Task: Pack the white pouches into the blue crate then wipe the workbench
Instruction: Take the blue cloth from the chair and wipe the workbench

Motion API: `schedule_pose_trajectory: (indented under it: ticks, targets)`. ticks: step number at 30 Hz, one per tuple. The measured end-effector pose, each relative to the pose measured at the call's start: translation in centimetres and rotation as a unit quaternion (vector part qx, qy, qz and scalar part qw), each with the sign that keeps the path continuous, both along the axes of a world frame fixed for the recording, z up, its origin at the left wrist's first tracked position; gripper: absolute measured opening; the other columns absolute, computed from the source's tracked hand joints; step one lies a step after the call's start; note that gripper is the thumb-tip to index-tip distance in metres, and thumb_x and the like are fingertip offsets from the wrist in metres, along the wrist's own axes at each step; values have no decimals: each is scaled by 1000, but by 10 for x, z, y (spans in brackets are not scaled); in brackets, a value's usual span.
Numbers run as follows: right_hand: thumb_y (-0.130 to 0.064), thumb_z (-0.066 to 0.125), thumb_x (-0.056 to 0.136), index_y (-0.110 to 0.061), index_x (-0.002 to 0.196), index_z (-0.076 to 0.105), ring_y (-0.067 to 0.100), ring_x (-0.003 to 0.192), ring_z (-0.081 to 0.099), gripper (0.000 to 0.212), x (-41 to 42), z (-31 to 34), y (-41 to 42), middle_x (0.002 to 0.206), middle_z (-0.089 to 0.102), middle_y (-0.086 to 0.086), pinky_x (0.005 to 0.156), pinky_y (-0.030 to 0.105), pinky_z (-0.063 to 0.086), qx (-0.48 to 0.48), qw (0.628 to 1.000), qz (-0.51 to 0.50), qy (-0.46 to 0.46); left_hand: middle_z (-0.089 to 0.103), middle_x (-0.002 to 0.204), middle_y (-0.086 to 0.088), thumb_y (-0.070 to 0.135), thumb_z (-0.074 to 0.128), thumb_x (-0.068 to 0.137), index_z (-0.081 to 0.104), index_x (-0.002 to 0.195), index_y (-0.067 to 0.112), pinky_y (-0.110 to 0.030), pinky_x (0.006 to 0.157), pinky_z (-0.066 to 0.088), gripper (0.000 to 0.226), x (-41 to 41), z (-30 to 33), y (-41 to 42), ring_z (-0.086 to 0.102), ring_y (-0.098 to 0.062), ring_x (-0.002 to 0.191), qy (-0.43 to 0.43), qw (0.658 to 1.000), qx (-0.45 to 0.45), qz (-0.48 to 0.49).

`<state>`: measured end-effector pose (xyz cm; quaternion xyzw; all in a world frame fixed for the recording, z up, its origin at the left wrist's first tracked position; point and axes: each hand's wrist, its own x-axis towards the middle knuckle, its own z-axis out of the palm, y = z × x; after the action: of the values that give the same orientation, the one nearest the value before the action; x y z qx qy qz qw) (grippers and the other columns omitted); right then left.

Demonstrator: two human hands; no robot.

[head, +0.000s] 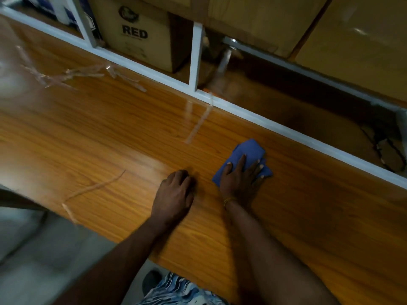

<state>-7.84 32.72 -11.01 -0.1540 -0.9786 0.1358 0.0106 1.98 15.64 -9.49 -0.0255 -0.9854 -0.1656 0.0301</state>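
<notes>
Blue cloth (pixel 248 154) lies folded on the wooden table (pixel 110 133), and we take it as our landmark. Our right hand (pixel 241 176) presses flat on its near half, fingers straight and spread over the fabric. Our left hand (pixel 175 192) rests on the bare wood just left of the cloth, fingers curled under with nothing in them. Strips of clear tape (pixel 196 126) run across the table just beyond the cloth, and more crumpled tape (pixel 72 77) lies far to its left. Behind the cloth a white frame rail (pixel 275 125) edges the table, and beyond that rail, up and to the left, stands a cardboard box (pixel 136 40) printed RED. Near us, below the cloth, we see patterned blue-and-white clothing (pixel 176 291).
</notes>
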Motion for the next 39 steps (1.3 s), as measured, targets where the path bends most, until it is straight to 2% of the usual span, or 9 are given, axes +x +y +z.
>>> schedule_pose_trajectory:
  ticks: [3,6,11,17,22,27,33,39]
  targets:
    - [-48,34,100,-20,152,35,40,148,18,58,-39,-9,-4,159,21,24,120,55,11,3,998,39,45,50,131,-7,41,49,92,57,122,21,-42,92,48,37,-18,-6,-2,50,-27,116,5,1000,2,14]
    - [-49,35,99,-21,151,37,40,145,26,58,-72,-10,-7,158,25,23,118,55,18,28,994,86,60,52,128,-8,40,46,96,58,118,18,-43,91,49,33,-34,-9,-2,52,-29,115,29,999,11,19]
    - [-51,38,98,-27,153,30,35,147,23,60,-124,-7,-13,161,22,15,118,52,20,52,977,203,41,52,126,-6,40,43,96,58,114,20,-43,90,49,32,-51,-10,-3,53,-27,112,30,999,21,33]
    - [-53,37,96,-31,152,29,36,144,29,61,-164,-5,-24,159,27,13,113,53,29,67,924,372,50,53,125,-5,38,47,96,61,113,19,-43,90,48,29,-47,-12,-3,55,-26,112,26,998,40,38]
    - [-54,32,94,-32,153,27,33,148,21,63,-172,0,-40,162,22,8,115,55,26,59,872,485,28,56,124,-7,37,46,96,63,112,17,-43,89,48,31,-36,-7,-6,57,-27,109,27,996,44,74]
    - [-54,31,94,-32,153,26,31,150,17,63,-143,1,-62,163,18,7,117,54,23,47,861,507,20,56,124,-9,33,47,90,64,115,16,-44,88,48,35,-7,-6,-19,56,-29,108,12,997,30,75]
    - [-58,22,92,-34,153,27,32,148,23,65,-75,3,-97,162,21,8,116,54,24,38,864,501,28,56,122,-6,27,53,88,65,114,19,-40,89,47,30,33,-5,-33,56,-26,109,39,994,35,93]
    - [-54,33,95,-32,153,28,36,146,26,62,-14,4,-127,161,23,12,115,56,26,42,879,474,24,58,115,-6,20,52,89,67,106,16,-34,93,43,23,69,-4,-47,56,-24,104,79,989,75,103]
